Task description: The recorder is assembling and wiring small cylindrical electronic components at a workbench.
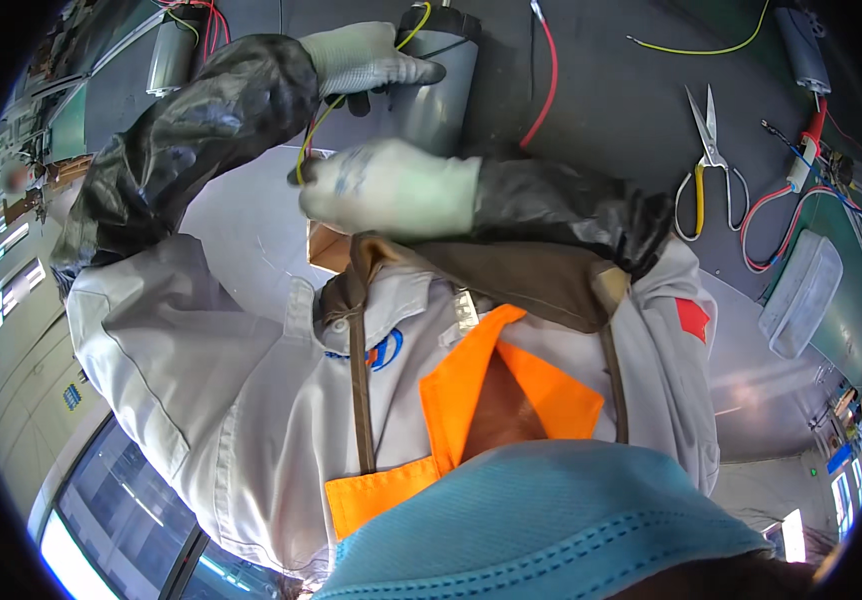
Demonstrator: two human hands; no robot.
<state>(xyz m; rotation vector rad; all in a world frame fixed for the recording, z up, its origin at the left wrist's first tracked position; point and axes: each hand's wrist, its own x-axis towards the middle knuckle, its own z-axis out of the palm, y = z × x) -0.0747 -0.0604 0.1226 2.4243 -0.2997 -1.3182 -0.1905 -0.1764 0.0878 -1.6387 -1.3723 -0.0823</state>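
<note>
A grey metal cylinder like a motor (441, 100) stands at the top middle of the dark bench, with a yellow-green wire (320, 122) coming from its black top end. My left hand (366, 62), in a pale glove with grey fingertips, closes over this wire. One of its fingers lies across the cylinder's side, and the other fingers curl below. Nearer to me, my right hand (391, 190) is blurred by motion. Its fingertips pinch the lower stretch of the same wire beside a small open cardboard box (328, 246), partly hidden by my hand.
To the right lie scissors (711, 150) with one yellow-coated handle, a white plastic tray (803, 293) and joined red and blue leads (773, 225). Similar cylinders stand at the far left (173, 58) and far right (803, 50). A red lead (549, 75) and a loose yellow-green wire (701, 50) lie behind.
</note>
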